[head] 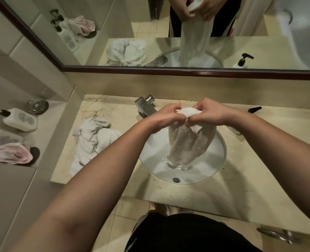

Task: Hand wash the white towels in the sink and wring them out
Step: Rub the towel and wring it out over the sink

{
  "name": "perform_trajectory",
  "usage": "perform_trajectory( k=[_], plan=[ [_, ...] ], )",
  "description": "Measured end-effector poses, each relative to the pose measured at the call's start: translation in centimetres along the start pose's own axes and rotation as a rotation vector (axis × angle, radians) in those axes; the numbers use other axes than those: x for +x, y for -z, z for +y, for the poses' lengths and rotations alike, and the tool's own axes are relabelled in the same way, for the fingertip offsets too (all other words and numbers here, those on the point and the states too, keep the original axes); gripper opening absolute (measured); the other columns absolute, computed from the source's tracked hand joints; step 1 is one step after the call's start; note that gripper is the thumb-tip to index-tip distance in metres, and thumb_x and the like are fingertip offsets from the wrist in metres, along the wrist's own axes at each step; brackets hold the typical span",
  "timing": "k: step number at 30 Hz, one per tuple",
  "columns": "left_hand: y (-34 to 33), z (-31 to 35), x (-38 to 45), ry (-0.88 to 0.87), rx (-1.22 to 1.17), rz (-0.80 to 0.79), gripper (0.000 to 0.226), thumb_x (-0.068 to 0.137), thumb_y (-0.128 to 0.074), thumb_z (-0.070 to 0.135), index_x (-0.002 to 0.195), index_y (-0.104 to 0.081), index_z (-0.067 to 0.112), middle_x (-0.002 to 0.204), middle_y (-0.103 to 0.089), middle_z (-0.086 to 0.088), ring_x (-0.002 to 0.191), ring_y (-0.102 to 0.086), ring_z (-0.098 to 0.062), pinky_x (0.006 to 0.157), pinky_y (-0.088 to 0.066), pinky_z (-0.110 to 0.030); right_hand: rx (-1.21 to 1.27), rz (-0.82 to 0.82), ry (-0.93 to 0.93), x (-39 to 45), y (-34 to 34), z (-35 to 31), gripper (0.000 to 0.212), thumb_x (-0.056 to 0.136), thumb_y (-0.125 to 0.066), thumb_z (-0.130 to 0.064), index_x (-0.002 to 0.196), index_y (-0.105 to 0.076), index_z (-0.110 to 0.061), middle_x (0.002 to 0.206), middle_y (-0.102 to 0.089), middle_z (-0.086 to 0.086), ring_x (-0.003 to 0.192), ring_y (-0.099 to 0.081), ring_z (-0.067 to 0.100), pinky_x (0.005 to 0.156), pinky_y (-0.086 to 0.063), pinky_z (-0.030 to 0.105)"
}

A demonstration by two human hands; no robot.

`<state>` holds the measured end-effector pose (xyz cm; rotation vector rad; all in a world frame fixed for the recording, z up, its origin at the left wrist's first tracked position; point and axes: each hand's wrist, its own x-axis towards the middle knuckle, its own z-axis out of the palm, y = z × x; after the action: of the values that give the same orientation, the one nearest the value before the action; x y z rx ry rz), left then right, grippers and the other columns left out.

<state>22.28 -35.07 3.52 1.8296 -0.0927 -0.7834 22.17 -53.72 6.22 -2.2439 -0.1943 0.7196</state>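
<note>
Reaching out over the surface [196, 193], both your forearms run forward and meet above the sink [217, 160]. Your left hand [166, 115] and right hand [209, 113] sit knuckle to knuckle, fingers curled, each grip pinching the bunched top of the white towel [188, 142]. The towel hangs straight down from your hands in long wet folds, its lower end reaching the shallow water in the bowl, clear of the drain [176, 179] near the front rim. There's open basin on both sides of the hanging cloth. Left of the sink, a heap of white towels [93, 140] lies crumpled on the surface, just beside the rim. The faucet [145, 105] stands right behind your left hand, close. Farther left, a ledge holds a pink cloth [14, 153] and pump bottles [18, 118]. Beyond it all, the mirror [168, 33] shows your hands and the towel.
</note>
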Motion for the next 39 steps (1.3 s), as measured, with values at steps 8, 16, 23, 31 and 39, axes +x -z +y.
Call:
perform_trajectory(
  k=[8,16,23,31,39],
  plan=[
    [-0.4,-3.1,0.1,-0.042,0.351,0.031,0.036,0.065,-0.091,0.021,0.094,-0.069,0.025,0.09,-0.076,0.003,0.085,-0.072,-0.016,0.083,-0.059,-0.042,0.327,0.125,-0.035,0.1,-1.6,0.1,0.012,0.088,-0.069,-0.018,0.094,-0.074,-0.008,0.089,-0.075,0.012,0.077,-0.066,0.023,0.073,-0.052,0.033],
    [1.0,-1.2,0.0,-0.141,0.252,0.087,0.02,0.077,-0.069,0.0,0.095,-0.068,0.011,0.077,-0.067,0.003,0.061,-0.059,0.001,0.06,-0.047,-0.02,0.271,0.209,0.009,0.4,0.5,0.5,0.027,0.085,-0.078,-0.029,0.097,-0.073,-0.005,0.087,-0.074,0.011,0.072,-0.065,0.015,0.066,-0.05,0.028],
    [2.5,-0.5,0.3,-0.117,0.267,0.05,0.024,0.065,-0.062,0.017,0.086,-0.073,0.01,0.074,-0.068,0.002,0.065,-0.059,-0.008,0.065,-0.047,-0.028,0.083,-0.052,-0.054,0.4,2.4,0.7,0.063,0.069,-0.069,-0.067,0.095,-0.077,-0.011,0.084,-0.077,0.004,0.08,-0.074,0.021,0.072,-0.057,0.032],
    [1.8,0.5,-0.4,-0.098,-0.048,0.023,0.039,0.066,-0.056,0.007,0.101,-0.072,0.006,0.084,-0.069,-0.002,0.073,-0.062,-0.014,0.068,-0.048,-0.027,0.255,-0.153,-0.06,-0.2,2.8,0.1,0.022,0.085,-0.075,-0.03,0.079,-0.072,-0.009,0.065,-0.073,-0.003,0.056,-0.067,0.006,0.052,-0.048,0.014],
    [2.3,1.2,-0.5,-0.116,-0.048,0.008,0.036,0.082,-0.051,-0.01,0.099,-0.072,0.014,0.082,-0.071,0.005,0.075,-0.065,-0.012,0.069,-0.053,-0.025,0.543,-0.104,-0.036,-0.9,1.7,-0.1,0.017,0.096,-0.062,-0.021,0.09,-0.067,-0.006,0.067,-0.073,-0.001,0.056,-0.068,0.007,0.051,-0.05,0.015]
  ],
)
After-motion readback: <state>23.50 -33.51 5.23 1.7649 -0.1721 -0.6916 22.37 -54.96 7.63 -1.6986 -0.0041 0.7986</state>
